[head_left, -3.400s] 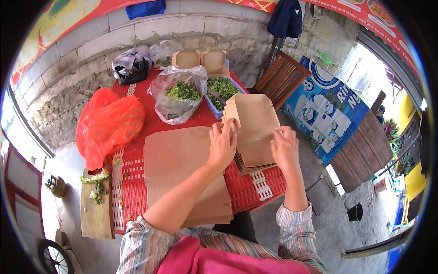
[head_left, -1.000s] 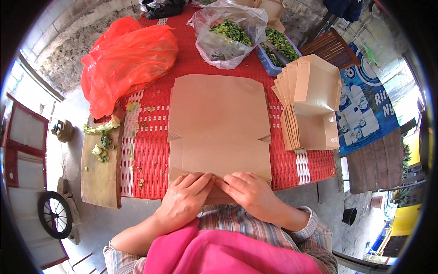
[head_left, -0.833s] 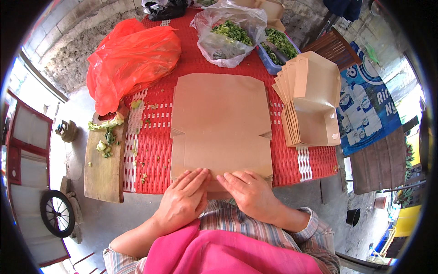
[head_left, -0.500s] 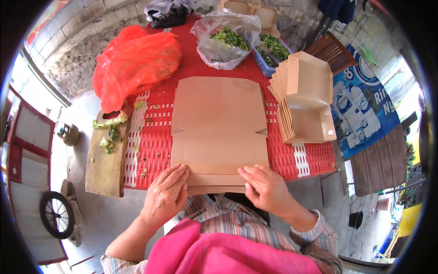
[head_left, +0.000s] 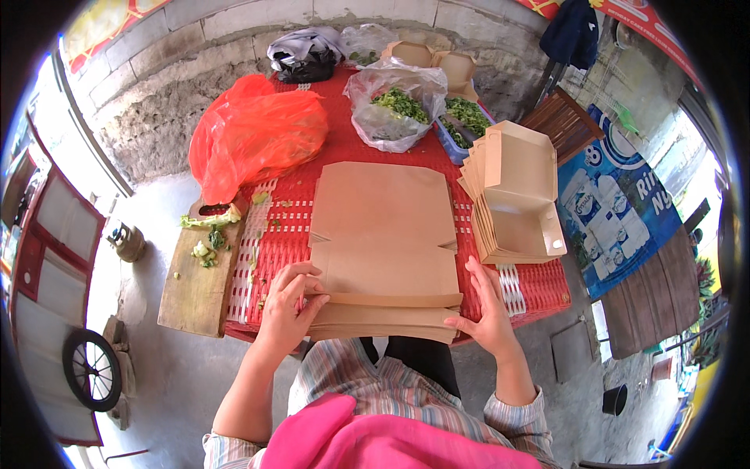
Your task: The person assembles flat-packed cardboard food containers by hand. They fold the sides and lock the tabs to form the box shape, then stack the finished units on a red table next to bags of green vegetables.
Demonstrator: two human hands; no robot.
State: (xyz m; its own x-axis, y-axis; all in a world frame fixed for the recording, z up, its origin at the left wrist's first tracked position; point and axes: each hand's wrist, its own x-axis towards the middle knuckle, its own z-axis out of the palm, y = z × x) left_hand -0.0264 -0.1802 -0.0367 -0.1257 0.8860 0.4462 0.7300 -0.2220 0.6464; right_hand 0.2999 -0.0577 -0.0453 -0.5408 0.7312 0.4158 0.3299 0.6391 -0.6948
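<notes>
A flat brown cardboard box blank lies on top of a stack of similar blanks at the table's near edge. Its front flap stands partly folded up along the crease. At the left end of that flap, my left hand is closed, with bent fingers and thumb pinching the cardboard. My right hand is open beside the right end, fingers stretched forward and apart from the thumb, which reaches the side of the stack.
Several folded, open boxes stand nested at the right. A red plastic bag and a wooden cutting board with vegetable scraps lie left on the red woven table. Chopped greens fill a clear bag and a blue container behind.
The front flap has risen from flat along its crease. My right hand has let go of the flap and opened out to the right, while my left hand has curled at the flap's left end.
</notes>
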